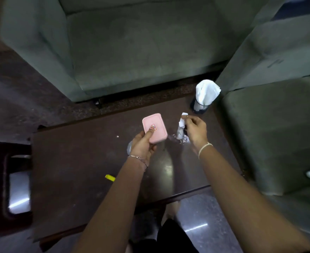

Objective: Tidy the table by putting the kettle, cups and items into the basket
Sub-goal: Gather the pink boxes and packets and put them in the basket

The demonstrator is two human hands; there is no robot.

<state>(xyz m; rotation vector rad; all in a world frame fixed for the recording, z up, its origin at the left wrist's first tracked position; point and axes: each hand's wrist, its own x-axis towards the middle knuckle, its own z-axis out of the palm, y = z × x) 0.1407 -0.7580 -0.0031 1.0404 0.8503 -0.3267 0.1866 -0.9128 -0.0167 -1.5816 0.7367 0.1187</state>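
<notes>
Right now my left hand [142, 145] is clamped on the pink lidded box [154, 128], thumb on top of the lid, held above the dark table [73, 161]. My right hand [196, 130] pinches a crumpled white wrapper [181, 125] w/ fingers closed on it, just right of the box. Tissue holder [204, 95] stands at the far right corner; small yellow item [110, 177] lies near my left forearm

No readable text; small sticker on pink box [154, 128] illegible.
</notes>
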